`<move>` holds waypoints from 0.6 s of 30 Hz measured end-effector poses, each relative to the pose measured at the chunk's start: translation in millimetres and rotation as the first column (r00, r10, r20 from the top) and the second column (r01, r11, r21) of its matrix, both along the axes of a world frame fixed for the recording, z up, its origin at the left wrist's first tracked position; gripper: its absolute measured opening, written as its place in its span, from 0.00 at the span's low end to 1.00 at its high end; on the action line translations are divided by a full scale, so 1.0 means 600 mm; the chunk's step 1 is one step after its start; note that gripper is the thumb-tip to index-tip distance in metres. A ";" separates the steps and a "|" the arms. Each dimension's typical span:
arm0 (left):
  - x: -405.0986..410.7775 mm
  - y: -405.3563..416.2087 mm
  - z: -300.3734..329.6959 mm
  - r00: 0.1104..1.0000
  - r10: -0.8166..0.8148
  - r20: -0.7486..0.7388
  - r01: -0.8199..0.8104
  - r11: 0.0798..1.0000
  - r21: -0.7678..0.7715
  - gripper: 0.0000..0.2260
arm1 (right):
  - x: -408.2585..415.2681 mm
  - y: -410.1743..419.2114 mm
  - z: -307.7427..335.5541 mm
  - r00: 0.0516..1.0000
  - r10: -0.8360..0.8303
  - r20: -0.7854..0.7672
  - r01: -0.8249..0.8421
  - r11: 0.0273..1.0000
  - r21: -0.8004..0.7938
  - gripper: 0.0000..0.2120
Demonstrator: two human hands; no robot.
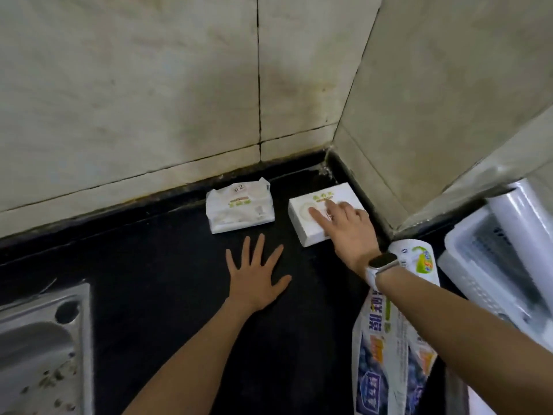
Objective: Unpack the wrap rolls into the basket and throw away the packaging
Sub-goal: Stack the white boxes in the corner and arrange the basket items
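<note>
The printed plastic packaging (392,333) of the wrap rolls lies on the black counter at the right, partly under my right forearm. To its right stands a white plastic basket (466,259) with a clear wrap roll (520,205) in it. My right hand (347,226) rests with spread fingers on a white box (302,218) near the wall corner, holding nothing. My left hand (257,274) lies flat and open on the counter, fingers apart.
A white tissue pack (239,209) sits against the tiled wall, left of the white box. A steel sink (42,348) takes up the lower left corner. The black counter (149,265) lies between the sink and my hands.
</note>
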State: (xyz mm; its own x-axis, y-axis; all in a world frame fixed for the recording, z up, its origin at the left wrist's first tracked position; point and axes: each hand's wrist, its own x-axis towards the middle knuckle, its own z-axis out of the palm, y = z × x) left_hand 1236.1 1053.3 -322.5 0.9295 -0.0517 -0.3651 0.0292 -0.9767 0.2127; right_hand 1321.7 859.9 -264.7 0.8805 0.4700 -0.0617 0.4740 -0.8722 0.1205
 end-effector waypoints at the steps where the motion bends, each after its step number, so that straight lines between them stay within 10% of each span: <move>1: -0.001 0.001 -0.010 1.000 0.000 0.021 0.000 1.000 0.008 0.30 | 0.012 0.004 -0.003 1.000 0.010 0.010 -0.010 1.000 0.017 0.30; 12: 0.003 0.007 -0.033 1.000 -0.020 0.016 0.020 0.999 -0.029 0.29 | 0.127 0.062 0.000 0.979 -0.051 -0.197 0.058 0.998 0.030 0.42; 18: 0.017 0.004 -0.005 0.995 -0.038 -0.095 0.032 0.998 -0.056 0.32 | 0.031 0.040 0.025 0.964 -0.150 -0.219 0.196 0.959 0.206 0.31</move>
